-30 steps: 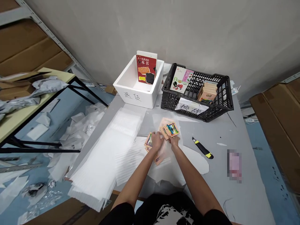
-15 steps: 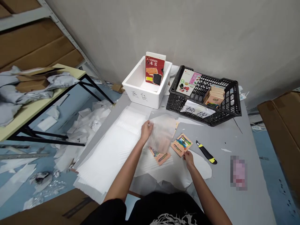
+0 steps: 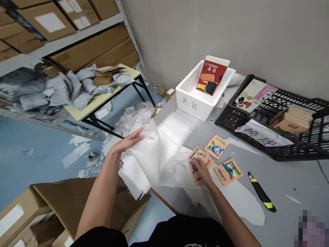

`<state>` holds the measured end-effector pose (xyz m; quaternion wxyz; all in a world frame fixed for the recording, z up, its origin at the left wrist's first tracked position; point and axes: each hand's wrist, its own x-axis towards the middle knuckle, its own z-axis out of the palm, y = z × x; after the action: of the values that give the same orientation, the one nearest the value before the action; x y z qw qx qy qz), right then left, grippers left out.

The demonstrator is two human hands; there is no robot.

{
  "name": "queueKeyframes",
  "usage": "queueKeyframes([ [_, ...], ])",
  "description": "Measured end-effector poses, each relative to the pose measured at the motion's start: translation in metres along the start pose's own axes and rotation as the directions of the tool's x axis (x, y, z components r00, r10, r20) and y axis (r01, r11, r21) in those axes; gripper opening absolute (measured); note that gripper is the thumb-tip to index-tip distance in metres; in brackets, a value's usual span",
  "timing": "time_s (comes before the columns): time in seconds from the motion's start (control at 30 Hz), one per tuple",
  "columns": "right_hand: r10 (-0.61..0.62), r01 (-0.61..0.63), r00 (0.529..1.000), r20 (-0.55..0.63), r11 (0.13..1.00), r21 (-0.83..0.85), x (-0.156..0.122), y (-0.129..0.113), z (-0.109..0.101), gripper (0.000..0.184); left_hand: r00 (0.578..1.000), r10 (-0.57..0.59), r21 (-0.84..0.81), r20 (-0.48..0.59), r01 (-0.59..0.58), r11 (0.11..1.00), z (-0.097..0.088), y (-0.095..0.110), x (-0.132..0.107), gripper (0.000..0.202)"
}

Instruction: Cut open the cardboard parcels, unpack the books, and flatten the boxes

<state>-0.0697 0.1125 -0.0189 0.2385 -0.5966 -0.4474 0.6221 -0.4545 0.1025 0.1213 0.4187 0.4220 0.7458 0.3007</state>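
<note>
Boxes (image 3: 48,22) are stacked on shelving (image 3: 64,43) at upper left, by a grey wall (image 3: 205,27); the blue floor (image 3: 33,137) is strewn with scraps (image 3: 75,154).

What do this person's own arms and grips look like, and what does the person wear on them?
The left arm is bare and comes out of a short black sleeve. The left grip and the right grip are bare hands, with no gloves, and no watch or band shows on either wrist. The top is black.
</note>
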Motion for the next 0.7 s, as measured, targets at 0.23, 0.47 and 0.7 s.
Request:
queueKeyframes([
  [0.23, 0.254, -0.554, 0.658, 0.709, 0.801, 0.227, 0.014, -0.053, 0.126, 0.06, 0.969, -0.049, -0.18, 0.243, 0.095, 0.979, -0.019, -0.032, -0.016, 0.059],
  [0.47, 0.158, -0.196, 0.899, 0.408, 0.979, 0.052, 0.052, -0.045, 0.127, 0.024, 0.989, -0.07, 0.334, 0.13, 0.023, 0.942, 0.011, -0.111, 0.027, 0.036],
  [0.7, 0.095, -0.06, 0.989, 0.116, 0.961, -0.271, 0.093, -0.027, 0.133, 0.001, 0.991, -0.124, 0.55, -0.056, 0.134, 0.825, 0.04, -0.149, 0.058, 0.037],
])
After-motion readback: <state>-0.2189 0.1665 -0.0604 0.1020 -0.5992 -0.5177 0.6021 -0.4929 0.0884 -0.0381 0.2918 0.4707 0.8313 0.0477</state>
